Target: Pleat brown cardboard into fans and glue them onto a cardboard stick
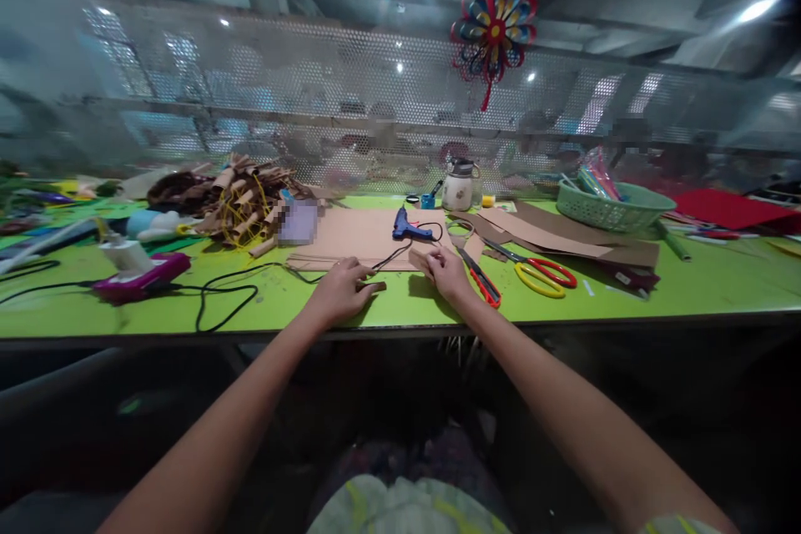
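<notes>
Cardboard piece point(418, 259) sits pinched in right hand point(446, 271), left hand point(345, 289) loosely open, over smooth green table point(707, 275) before perforated screen point(338, 71).

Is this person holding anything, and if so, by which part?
The right hand holds a small brown piece by the end nearest the palm. Whether the left hand holds anything can't be told.

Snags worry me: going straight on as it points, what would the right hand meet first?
Likely the right hand would meet the thin black cable, then the blue plastic glue gun; depth is unclear.
</notes>
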Action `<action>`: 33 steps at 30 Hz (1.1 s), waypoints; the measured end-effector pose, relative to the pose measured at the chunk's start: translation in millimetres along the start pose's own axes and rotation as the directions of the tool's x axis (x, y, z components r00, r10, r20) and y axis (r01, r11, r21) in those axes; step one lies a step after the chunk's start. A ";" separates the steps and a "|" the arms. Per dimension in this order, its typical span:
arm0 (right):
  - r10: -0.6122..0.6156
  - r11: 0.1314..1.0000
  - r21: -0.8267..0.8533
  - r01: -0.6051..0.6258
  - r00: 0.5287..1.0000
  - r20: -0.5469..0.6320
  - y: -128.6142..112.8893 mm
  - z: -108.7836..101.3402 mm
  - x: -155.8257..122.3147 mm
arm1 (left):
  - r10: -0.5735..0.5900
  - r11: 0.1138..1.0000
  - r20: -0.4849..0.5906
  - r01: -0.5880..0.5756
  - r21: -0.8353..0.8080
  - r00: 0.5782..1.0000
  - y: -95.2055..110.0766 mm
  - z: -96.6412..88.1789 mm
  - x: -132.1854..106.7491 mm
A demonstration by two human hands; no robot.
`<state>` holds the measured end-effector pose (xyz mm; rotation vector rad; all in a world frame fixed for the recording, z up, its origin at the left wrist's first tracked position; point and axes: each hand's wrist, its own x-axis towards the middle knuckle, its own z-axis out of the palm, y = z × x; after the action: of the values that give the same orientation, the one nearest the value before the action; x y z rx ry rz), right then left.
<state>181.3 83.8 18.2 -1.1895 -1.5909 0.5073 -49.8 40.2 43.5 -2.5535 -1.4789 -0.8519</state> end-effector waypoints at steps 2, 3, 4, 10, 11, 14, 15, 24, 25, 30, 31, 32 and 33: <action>-0.007 1.000 0.021 0.007 1.000 0.013 -2.0 0.1 -1.0 | -0.017 1.000 -0.116 0.014 -0.028 0.993 6.4 -6.5 6.4; -0.012 0.999 0.030 0.011 1.000 0.019 -3.0 0.2 -1.5 | -0.022 0.998 -0.156 0.013 -0.059 0.988 10.8 -9.4 11.8; -0.016 0.999 0.037 0.016 1.000 0.023 -3.9 0.4 -2.0 | -0.018 0.995 -0.170 0.001 -0.099 0.985 15.9 -11.4 18.4; -0.034 0.998 0.053 0.033 0.999 0.016 -1.7 0.8 -5.3 | 0.087 0.959 0.025 -0.077 -0.275 0.996 46.2 9.5 56.1; -0.033 0.998 0.049 0.032 0.999 0.011 -0.7 0.3 -5.9 | 0.086 0.951 0.034 -0.072 -0.300 0.996 48.5 15.6 58.4; -0.032 0.999 0.026 0.032 0.999 0.001 -0.1 -1.6 -6.9 | -0.041 0.888 0.018 0.045 -0.457 0.999 48.7 28.4 59.5; -0.034 0.999 0.019 0.034 0.999 0.003 -1.4 -2.0 -6.5 | -0.093 0.847 0.017 0.088 -0.524 0.996 46.8 30.2 59.3; -0.143 0.988 0.072 0.136 0.985 0.097 -26.0 3.6 22.0 | -0.193 0.578 0.105 0.199 -0.791 0.976 22.3 33.5 73.9; -0.148 0.986 0.097 0.137 0.982 0.116 -24.3 4.1 23.2 | -0.214 0.566 0.097 0.204 -0.799 0.972 21.0 35.8 74.4; -0.068 0.966 0.260 0.016 0.979 0.193 -4.3 4.5 18.9 | -0.246 0.553 0.094 0.220 -0.804 0.965 18.8 47.6 70.3; -0.057 0.961 0.276 0.006 0.983 0.177 -1.7 3.8 18.0 | -0.250 0.549 0.094 0.221 -0.806 0.964 19.1 48.4 69.2; -0.054 0.959 0.283 0.007 0.986 0.155 -0.4 2.8 17.5 | -0.253 0.546 0.091 0.220 -0.809 0.963 19.6 48.4 68.3; -0.055 0.959 0.282 0.016 0.990 0.132 -0.4 1.7 17.6 | -0.251 0.544 0.086 0.214 -0.811 0.964 20.1 47.7 67.5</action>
<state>180.2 99.5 26.3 -0.9263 -1.5925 0.7793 12.9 97.6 40.8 -2.8604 -1.7122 -2.0537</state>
